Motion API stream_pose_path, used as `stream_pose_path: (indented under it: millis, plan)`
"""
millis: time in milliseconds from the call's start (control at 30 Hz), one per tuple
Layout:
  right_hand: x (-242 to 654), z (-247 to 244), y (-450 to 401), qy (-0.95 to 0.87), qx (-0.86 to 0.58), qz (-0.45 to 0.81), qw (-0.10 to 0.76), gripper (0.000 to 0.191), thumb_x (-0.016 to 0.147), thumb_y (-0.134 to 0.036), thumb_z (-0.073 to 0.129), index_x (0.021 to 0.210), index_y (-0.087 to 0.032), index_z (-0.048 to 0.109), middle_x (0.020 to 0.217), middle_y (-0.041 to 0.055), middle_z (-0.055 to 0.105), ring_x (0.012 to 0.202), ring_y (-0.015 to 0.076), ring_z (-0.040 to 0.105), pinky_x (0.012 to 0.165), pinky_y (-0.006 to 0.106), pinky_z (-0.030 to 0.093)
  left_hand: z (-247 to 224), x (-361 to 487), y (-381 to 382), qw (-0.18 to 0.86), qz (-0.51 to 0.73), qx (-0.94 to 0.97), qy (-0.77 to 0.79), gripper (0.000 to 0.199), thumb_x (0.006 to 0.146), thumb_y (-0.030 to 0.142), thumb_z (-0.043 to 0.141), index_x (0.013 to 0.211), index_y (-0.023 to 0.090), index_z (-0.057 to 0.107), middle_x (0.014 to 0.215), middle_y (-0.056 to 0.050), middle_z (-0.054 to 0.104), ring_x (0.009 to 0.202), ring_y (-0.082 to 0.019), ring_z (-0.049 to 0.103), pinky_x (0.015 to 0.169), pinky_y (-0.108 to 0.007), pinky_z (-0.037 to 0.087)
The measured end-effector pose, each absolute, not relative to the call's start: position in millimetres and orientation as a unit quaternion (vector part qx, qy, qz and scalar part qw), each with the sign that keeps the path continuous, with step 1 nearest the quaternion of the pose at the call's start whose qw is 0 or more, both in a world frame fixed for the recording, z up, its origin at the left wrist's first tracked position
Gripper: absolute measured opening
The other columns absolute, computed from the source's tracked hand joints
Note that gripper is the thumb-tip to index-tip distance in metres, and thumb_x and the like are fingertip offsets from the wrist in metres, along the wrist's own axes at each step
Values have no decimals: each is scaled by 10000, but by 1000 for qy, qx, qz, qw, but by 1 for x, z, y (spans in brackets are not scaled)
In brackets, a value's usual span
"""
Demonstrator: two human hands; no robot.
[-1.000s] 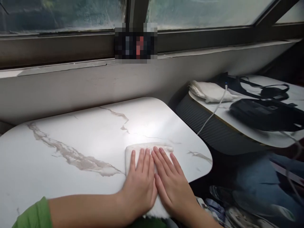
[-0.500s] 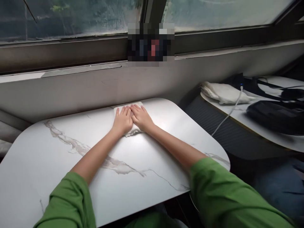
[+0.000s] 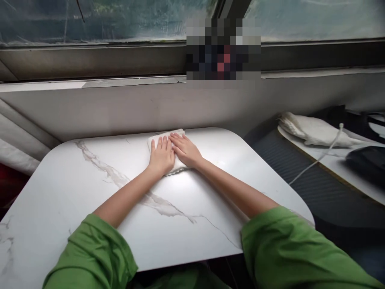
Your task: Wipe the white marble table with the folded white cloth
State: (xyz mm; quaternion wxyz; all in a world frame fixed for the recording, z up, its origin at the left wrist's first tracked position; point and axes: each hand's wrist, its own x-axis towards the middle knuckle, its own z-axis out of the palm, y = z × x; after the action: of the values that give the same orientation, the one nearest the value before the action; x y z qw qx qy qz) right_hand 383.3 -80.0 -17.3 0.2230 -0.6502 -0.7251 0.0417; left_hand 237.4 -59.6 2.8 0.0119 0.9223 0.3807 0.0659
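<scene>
A folded white cloth lies near the far edge of a white table with grey-brown marble veining. My left hand rests flat on the cloth, palm down, fingers stretched forward and slightly apart. Beside it, my right hand also presses flat on the cloth, its fingers pointing to the far left. The fingertips of the right hand come close to those of the left. Both forearms reach out from green sleeves. Much of the cloth is hidden under the hands.
Behind the table runs a pale wall below a window. To the right, past a dark ribbed seat, a second table carries a white fish-shaped object, a white cable and a black bag.
The camera view has turned slightly left, so the surroundings sit further right in the picture. Both hands and the cloth have slid a little left over the table.
</scene>
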Motion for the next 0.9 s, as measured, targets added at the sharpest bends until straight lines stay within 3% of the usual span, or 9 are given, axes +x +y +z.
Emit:
stream_pose_path:
  millis: [233,367,433,567,667,900]
  plan:
    - [311,-13,-207,-650,-611,268,364,572,997,-505,229,1500,-246,313,1550,19,300,1458,186,173,1209,491,30,6,144,-151,34,53,956,285,577,1017,377,274,1502,66,244,1566,-165,190,1458,-319,133,1169,-578,117]
    - [282,2,-259,-658,-580,352,327,543,1001,-481,304,1516,-326,233,1578,-26,197,1469,206,77,1201,509,88,12,93,-185,49,57,964,253,571,1018,394,249,1509,103,221,1573,-123,207,1466,-249,132,1191,-504,151]
    - [276,9,-261,-719,-552,326,269,569,996,-447,339,1528,-297,204,1585,4,171,1469,224,79,1193,516,117,12,80,-190,57,54,961,265,565,1015,386,249,1506,107,225,1574,-124,211,1467,-227,138,1194,-470,171]
    - [269,5,-221,-814,-522,177,180,616,976,-359,324,1529,-114,205,1579,112,183,1469,239,119,1188,521,111,3,85,-170,56,76,931,354,565,995,343,265,1501,95,230,1581,-149,170,1466,-251,136,1184,-500,171]
    - [261,-4,-165,-811,-553,95,167,589,963,-302,280,1503,-68,270,1559,130,254,1458,228,185,1190,512,92,-3,101,-125,39,99,898,428,556,974,294,286,1493,93,267,1578,-142,186,1464,-274,142,1183,-526,134]
    - [239,-7,-28,-773,-619,14,134,595,953,-265,292,1480,12,286,1553,180,265,1448,279,205,1180,487,100,5,107,14,18,84,886,456,527,963,245,314,1459,75,354,1546,-116,299,1441,-232,244,1195,-456,128]
